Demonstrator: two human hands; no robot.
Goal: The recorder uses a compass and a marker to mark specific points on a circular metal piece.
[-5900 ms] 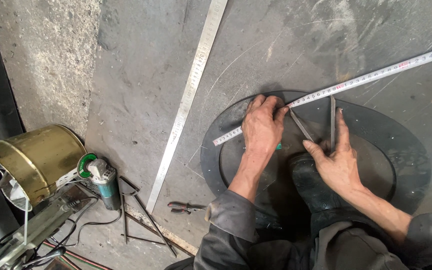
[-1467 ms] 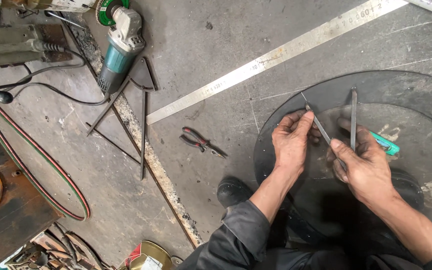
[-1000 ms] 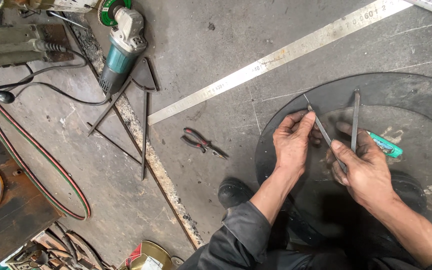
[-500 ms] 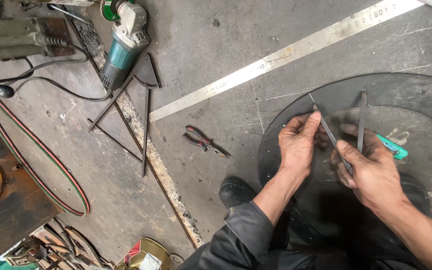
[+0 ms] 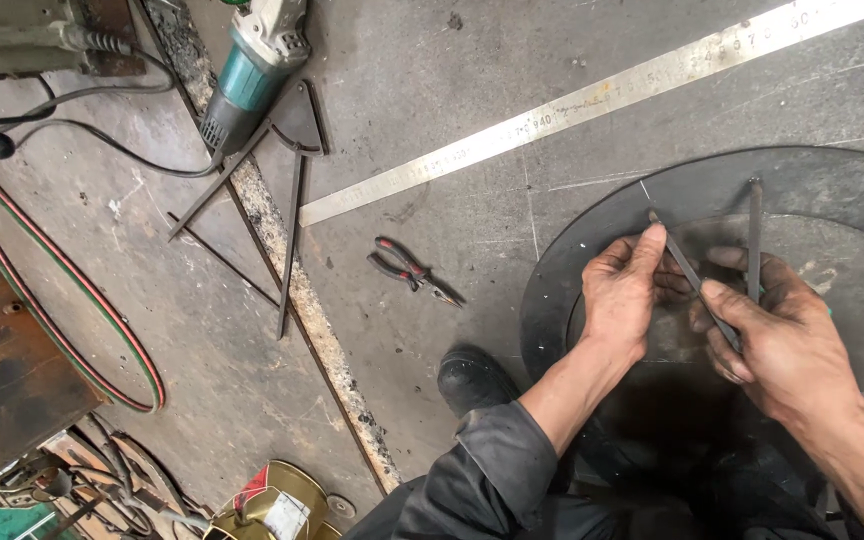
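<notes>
Steel plate (image 5: 432, 90) fills the floor under me, grey and scuffed, and on it lies the dark round disc (image 5: 832, 190) I crouch over, its edge curving past my boot (image 5: 477, 380). A long steel rule (image 5: 592, 100) runs slantwise across the plate above the disc, well apart from my hands. Further left lie an angle grinder (image 5: 252, 70) and, nearer, a pair of red-handled pliers (image 5: 412, 272).

On the disc I work a pair of dividers (image 5: 722, 250), both legs pointing away from me. My right hand (image 5: 777, 345) is closed around the joint end; my left hand (image 5: 627, 290) steadies the slanted leg with its fingertips (image 5: 655, 236). To scribe cleanly, I judge the standing point must stay planted and the spread unchanged, with even, light pressure.
</notes>
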